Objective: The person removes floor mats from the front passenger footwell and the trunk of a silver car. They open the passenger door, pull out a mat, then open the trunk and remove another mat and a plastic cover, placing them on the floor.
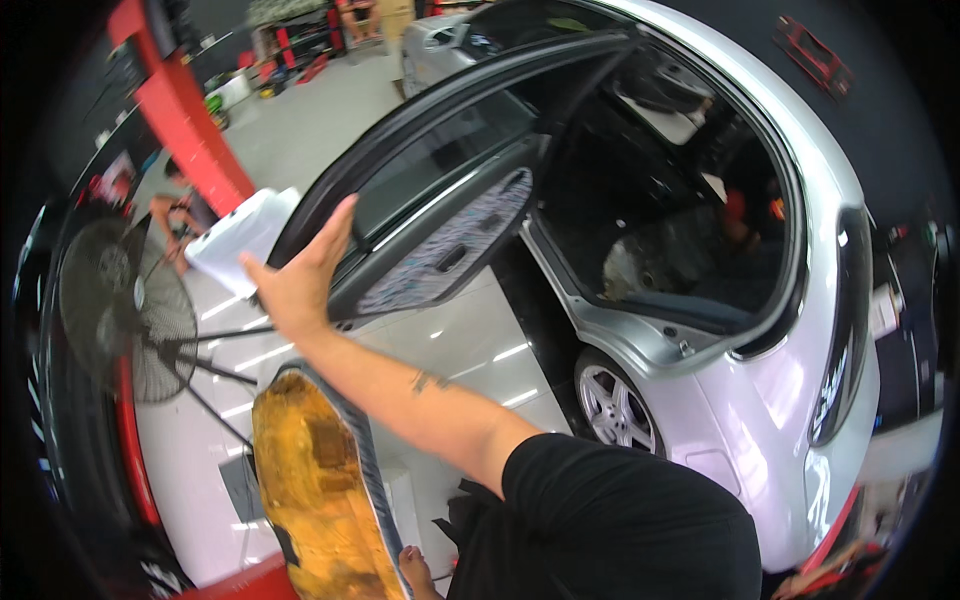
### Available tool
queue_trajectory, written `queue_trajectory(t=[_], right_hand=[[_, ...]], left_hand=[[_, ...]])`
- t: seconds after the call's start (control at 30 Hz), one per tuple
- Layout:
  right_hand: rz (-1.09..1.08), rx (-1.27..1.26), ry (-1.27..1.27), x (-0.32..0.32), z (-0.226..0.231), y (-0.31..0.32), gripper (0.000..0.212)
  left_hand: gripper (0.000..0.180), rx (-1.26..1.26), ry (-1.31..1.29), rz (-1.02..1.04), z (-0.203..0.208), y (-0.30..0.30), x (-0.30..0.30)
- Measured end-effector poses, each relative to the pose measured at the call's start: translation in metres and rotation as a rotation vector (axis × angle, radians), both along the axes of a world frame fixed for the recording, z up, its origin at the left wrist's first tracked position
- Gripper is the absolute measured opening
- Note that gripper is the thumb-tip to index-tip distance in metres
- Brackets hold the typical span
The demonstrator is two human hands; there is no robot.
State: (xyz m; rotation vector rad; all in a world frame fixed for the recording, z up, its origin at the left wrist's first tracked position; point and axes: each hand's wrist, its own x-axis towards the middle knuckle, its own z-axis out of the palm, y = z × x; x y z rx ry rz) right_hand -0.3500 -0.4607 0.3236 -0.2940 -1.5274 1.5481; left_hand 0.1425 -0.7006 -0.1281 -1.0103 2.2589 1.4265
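My right hand (pixel 300 282), reaching across from the right, rests on the edge of the opened rear car door (pixel 450 235), thumb and fingers stretched apart around the frame. The door has a dark window frame and a patterned cloth panel. Low in the picture, my left hand (pixel 416 572) is partly visible, closed on the side of a car seat cushion (pixel 310 470). This cushion shows stained yellow foam and a grey cover along its border. The silver car (pixel 700 410) stands to the right, its rear doorway exposing a stripped, dark interior.
A black standing fan (pixel 125 310) with thin legs is at the left, beside a red post (pixel 190 120). Someone crouches near the post (pixel 178 215). Another person's arm (pixel 738 220) shows inside the car. A white object (pixel 245 235) is behind the door edge.
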Motion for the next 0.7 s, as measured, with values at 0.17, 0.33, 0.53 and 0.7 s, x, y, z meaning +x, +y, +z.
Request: queue_trajectory(t=[0.17,0.33,0.53,0.7], right_hand=[[-0.215,0.152,0.001,-0.026,-0.019,0.002,0.127],[-0.188,0.074,0.028,-0.024,-0.019,0.001,0.116],[-0.171,0.142,-0.036,0.039,-0.018,0.038,0.124],[-0.220,0.278,-0.138,0.128,-0.018,0.114,0.131]], left_hand=[[0.030,0.043,0.083,-0.310,0.007,-0.023,-0.108],[0.026,-0.026,-0.046,-0.574,0.031,-0.058,-0.212],[0.027,-0.043,0.202,-0.561,0.045,-0.075,-0.312],[0.030,-0.018,0.233,-0.574,0.035,-0.062,-0.378]])
